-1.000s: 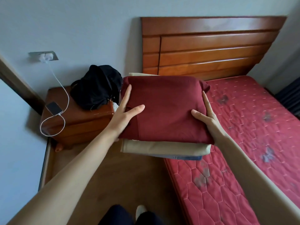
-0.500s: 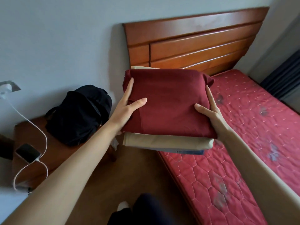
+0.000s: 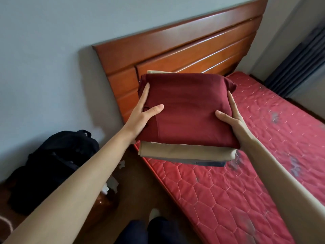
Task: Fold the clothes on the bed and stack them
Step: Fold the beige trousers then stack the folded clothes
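Overhanging the mattress point(image 3: 219, 199) edge: hand-held stack point(image 3: 188, 110), floorward side.

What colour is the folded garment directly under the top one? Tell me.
Beige folded garment, clearest in the head view.

Both arms extend forward, bare to the wrist. Left hand point(image 3: 144, 111) and right hand point(image 3: 230, 117) grip opposite sides of a folded stack of clothes point(image 3: 186, 120), thumbs on top, fingers straight along its sides.
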